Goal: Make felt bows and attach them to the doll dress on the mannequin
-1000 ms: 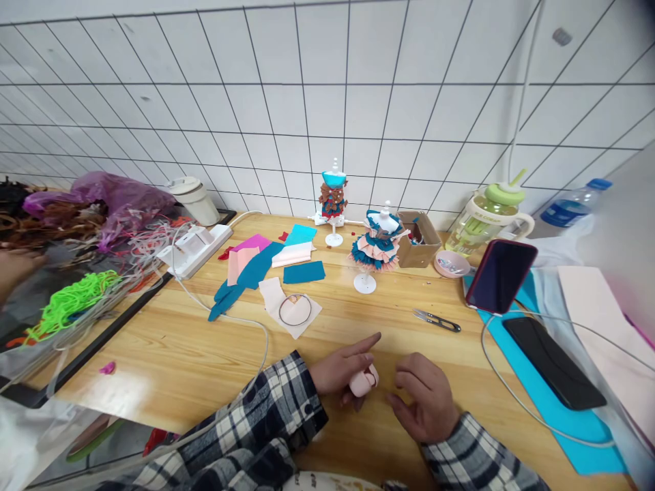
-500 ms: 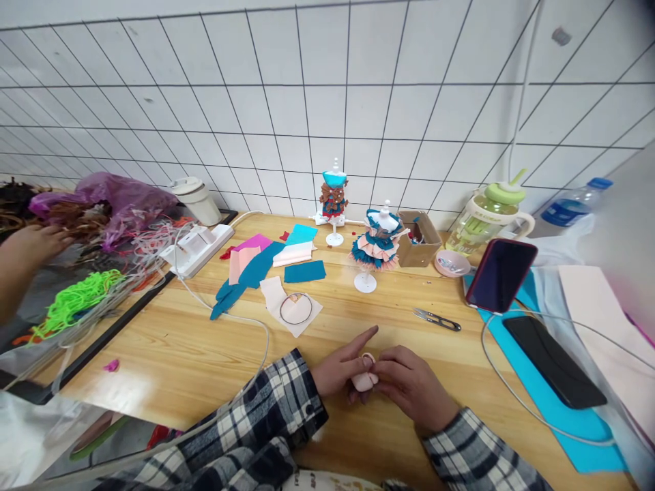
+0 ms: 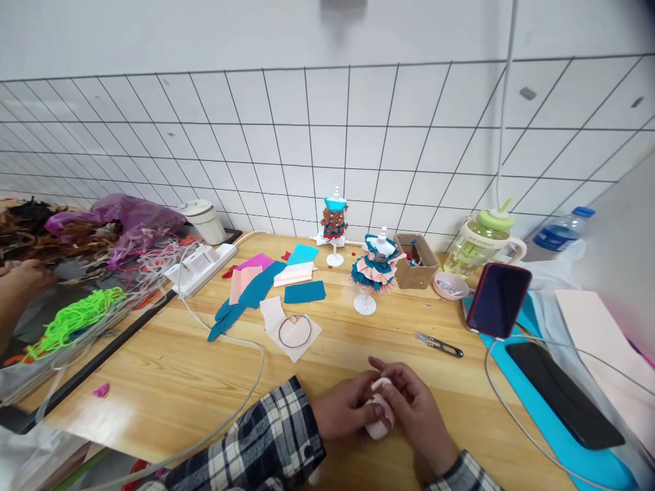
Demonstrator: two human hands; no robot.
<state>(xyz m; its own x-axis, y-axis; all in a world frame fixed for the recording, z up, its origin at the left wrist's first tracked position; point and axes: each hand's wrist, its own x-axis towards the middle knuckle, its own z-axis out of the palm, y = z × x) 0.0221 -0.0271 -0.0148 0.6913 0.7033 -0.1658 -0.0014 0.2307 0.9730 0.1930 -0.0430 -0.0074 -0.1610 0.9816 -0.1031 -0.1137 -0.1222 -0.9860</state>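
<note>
Engaging the pale pink piece (image 3: 377, 428) with both hands is the main change: one second earlier, only the left hand (image 3: 344, 411) holds it, with the right hand (image 3: 418, 412) standing clear; half a second earlier, the right fingertips meet it. The hands now overlap around the piece, which indicates active two-handed manipulation rather than simple holding. The left thumb presses on the near part of the piece; the left fingers behind it are largely hidden. The right thumb and fingers pinch the upper part, where a narrow pale curl (image 3: 381, 384) stands up between the hands; whether the curl is joined to the piece cannot be determined. The piece is located low over the near side of the table (image 3: 179, 361), between the hands; contact with the tabletop cannot be confirmed. It appears compact, rounded at the lower end, matte and soft, with a folded or layered upper portion. A pale pink sheet (image 3: 273, 314) with a ring (image 3: 295, 348) on it lies farther back to the left; thread snips (image 3: 439, 345) lie beyond the right hand.
</note>
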